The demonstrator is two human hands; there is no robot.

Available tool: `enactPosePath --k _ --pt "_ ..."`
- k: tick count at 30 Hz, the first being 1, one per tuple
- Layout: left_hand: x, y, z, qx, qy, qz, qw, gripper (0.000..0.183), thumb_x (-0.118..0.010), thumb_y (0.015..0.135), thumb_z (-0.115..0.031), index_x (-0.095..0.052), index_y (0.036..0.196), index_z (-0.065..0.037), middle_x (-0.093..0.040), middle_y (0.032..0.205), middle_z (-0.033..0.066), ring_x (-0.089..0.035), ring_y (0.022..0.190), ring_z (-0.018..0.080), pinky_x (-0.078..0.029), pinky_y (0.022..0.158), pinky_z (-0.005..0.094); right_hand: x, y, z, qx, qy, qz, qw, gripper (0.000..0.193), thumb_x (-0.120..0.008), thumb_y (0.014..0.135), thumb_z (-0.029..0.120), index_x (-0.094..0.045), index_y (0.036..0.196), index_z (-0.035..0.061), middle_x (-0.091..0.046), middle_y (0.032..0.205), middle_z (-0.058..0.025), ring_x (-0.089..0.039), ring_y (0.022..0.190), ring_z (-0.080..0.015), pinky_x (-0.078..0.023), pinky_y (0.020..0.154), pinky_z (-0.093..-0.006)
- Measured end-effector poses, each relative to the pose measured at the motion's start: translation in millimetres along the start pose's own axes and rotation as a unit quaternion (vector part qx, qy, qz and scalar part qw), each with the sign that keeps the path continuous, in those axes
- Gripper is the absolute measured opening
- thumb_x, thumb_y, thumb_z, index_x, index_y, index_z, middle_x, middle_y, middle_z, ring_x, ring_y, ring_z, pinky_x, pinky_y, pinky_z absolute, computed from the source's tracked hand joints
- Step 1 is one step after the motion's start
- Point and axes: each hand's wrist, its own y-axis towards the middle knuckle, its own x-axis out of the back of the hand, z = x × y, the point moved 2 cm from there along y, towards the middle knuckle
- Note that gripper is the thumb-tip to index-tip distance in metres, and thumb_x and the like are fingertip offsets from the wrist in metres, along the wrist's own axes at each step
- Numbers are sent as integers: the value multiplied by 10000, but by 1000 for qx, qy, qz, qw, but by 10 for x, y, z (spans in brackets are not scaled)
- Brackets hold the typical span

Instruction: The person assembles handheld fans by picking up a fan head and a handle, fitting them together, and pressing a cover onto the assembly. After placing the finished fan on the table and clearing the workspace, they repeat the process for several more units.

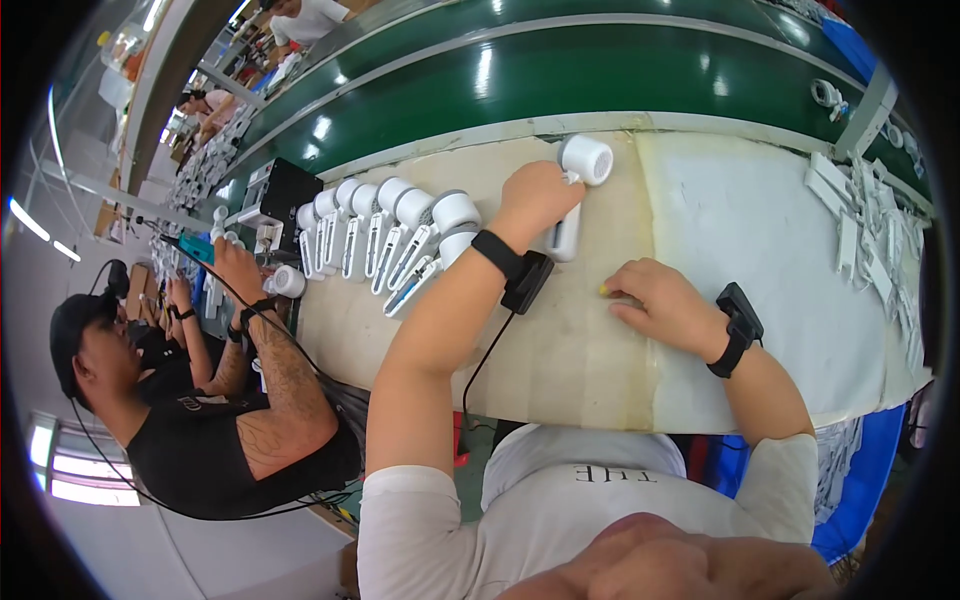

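A white handheld fan (587, 160) with a round grilled head and a slim handle lies near the table's far edge. My left hand (540, 203) is closed over its neck; the hand covers part of the handle, whose lower end (564, 236) shows beyond it. Nearer to me on the right, my right hand (662, 305) rests low over the table, fingers loosely bent and apart. A tiny yellow spot sits at one fingertip; I cannot tell what it is. Left of my left forearm stands a row of several similar fans (395, 212), handles toward me, slots showing in them.
A green conveyor belt (620, 75) runs behind the table (560, 350). White plastic parts (860, 225) are heaped at the right edge, above a blue bin (870, 480). At left, a co-worker in black (230, 430) holds a teal tool (195, 247) beside a black machine (272, 195). Cables hang nearby.
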Motion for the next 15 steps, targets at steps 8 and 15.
enactPosePath --k 8,15 --pt "-182 -647 -123 -232 -41 -117 965 287 -613 715 -78 -552 994 -57 -613 903 119 -598 770 327 -491 639 401 30 -46 -66 -2 -19 4 1000 198 -633 739 99 -598 927 48 -591 873 -95 -550 855 -286 -456 758 -371" --pt "-153 -912 25 -213 -36 -127 968 312 -637 710 -78 -560 1011 -48 -616 914 151 -604 781 334 -494 637 380 -28 30 -29 3 -21 53 998 176 -642 734 103 -614 901 57 -598 853 -92 -543 862 -286 -444 764 -373"
